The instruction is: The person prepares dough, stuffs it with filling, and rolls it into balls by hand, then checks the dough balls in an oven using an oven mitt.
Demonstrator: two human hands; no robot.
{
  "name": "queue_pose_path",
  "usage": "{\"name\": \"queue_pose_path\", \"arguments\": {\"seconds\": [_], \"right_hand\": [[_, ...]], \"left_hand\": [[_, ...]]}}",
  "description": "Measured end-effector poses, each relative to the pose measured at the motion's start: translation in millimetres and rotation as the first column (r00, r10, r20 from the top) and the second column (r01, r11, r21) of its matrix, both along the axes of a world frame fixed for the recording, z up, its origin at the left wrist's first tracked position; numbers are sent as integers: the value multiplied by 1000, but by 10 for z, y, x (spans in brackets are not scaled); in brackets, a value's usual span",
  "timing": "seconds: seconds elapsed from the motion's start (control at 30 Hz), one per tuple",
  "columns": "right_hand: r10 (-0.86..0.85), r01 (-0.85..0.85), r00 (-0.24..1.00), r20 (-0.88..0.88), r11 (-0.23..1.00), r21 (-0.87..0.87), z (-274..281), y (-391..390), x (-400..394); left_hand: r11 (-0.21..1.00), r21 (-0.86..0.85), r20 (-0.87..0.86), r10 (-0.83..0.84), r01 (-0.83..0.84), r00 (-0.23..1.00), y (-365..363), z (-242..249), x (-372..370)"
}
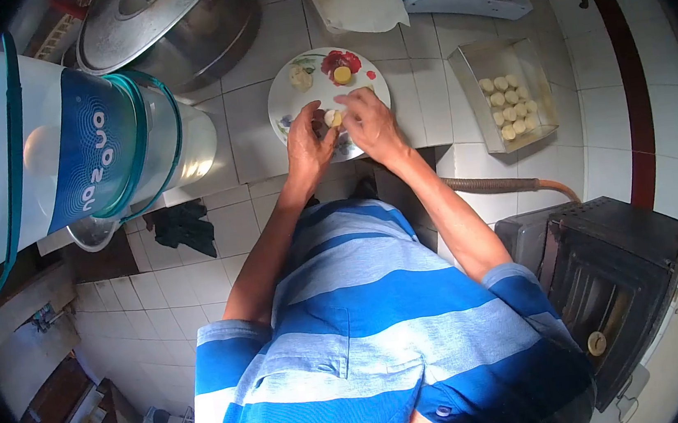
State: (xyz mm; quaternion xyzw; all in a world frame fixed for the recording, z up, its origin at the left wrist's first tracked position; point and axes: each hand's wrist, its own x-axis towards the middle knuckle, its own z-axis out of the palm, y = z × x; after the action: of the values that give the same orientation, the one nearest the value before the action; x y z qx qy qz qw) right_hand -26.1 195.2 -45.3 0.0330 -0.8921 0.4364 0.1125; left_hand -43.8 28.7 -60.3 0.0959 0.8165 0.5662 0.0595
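A small piece (333, 119), part pale and part yellow, sits right at the grip, between the fingertips of the left hand (313, 136) and those of the right hand (371, 121). The left grip is closed on it, thumb on the near side and bent fingers on the far side. The right hand's fingers curl over from the other side and are blurred, so I cannot tell whether that grip is pinching the piece or only touching it. Neither hand is clearly nearer: the piece lies inward of both, to the right of the left palm and to the left of the right palm. It is too small and too covered to show a long axis.

Under both grips is a flowered plate (284, 93). On it, just beyond the right fingertips, a yellow disc (342, 74) lies over a printed red flower; a pale lump (300, 78) lies beyond the left grip, nearer that hand.

The plate stands on the tiled surface (428, 78). Well out to the right of the right grip, a metal tray (469, 74) holds a cluster of pale round pieces (512, 102), clearly nearer the right hand. Beyond and left of the left grip is a large lidded pot (213, 39), with a blue-banded bucket (76, 144) farther left.
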Motion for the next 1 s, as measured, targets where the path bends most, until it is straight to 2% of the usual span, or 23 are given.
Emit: {"name": "queue_pose_path", "arguments": {"seconds": [0.07, 0.2, 0.3, 0.43, 0.5, 0.6, 0.67, 0.73, 0.77, 0.83, 0.93, 1.0], "right_hand": [[15, -16, 999, 39, 1000, 21, -155, 52, -112], [84, -99, 986, 141, 989, 108, -163, 87, -205], [104, -129, 982, 156, 978, 162, -66, 96, -175], [109, -143, 981, 158, 963, 226, 108, 76, 7], [112, -116, 993, 28, 964, 239, 100, 66, 55], [162, -168, 986, 44, 935, 311, 107, 88, 105], [140, -137, 990, 8, 954, 268, 123, 100, 97], [114, -106, 993, -24, 969, 223, 166, 131, 94], [67, -66, 998, -2, 983, 170, 192, 147, 94], [18, -20, 1000, 20, 993, 113, 195, 178, 118], [12, -14, 998, 70, 999, 35, 140, 224, 165], [-19, 21, 998, 59, 999, -42, 110, 218, 199]], "left_hand": [[1000, -26, -55, 8, -9, 998, 4, -18, -5], [1000, 14, 6, -27, 27, 1000, 7, 42, -31], [999, 28, 22, -38, 38, 999, 6, 92, -34], [999, -15, 34, -35, 35, 999, 14, 120, -37], [999, -3, 39, -40, 40, 998, 16, 105, -42], [999, 11, 41, -41, 40, 998, 10, 94, -25], [999, 19, 36, -47, 47, 998, 20, 106, -20], [989, -145, -126, 1, -19, 992, 13, 76, 2], [989, -149, -126, -6, -13, 992, 14, 60, 1], [941, -332, -219, -20, -56, 976, 19, 48, -16], [932, -359, -309, -66, -53, 949, 42, 61, -33], [926, -373, -293, -66, -51, 954, 67, 73, -53]]}}
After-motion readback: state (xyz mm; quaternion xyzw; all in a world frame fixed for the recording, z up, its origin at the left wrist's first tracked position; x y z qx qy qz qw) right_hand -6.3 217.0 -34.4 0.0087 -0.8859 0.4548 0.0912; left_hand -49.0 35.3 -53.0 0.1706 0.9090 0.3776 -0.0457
